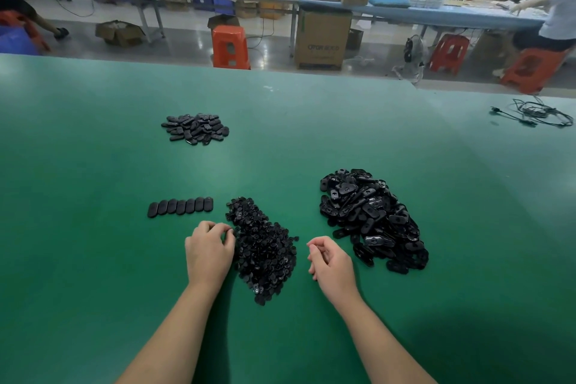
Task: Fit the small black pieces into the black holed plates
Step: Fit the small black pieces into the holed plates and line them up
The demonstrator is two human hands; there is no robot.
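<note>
Left hand (208,251) curled at pieces (265,246), pinch unclear; right hand (330,262) loosely curled, empty. Pieces likely light, rigid, slippery; pinch by edges. Plates (371,218) lower right.

Curled fingertips of the left hand (209,249) buried at the edge of the pile of small black pieces (263,248); any pinch there impossible to tell. Right hand (330,262) palm hidden beside that pile. Forearms cut off below.

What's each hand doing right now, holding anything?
Left hand: fingers curled at the edge of the small-piece pile; a held piece cannot be told.
Right hand: fingers loosely curled, nothing visibly held.
</note>
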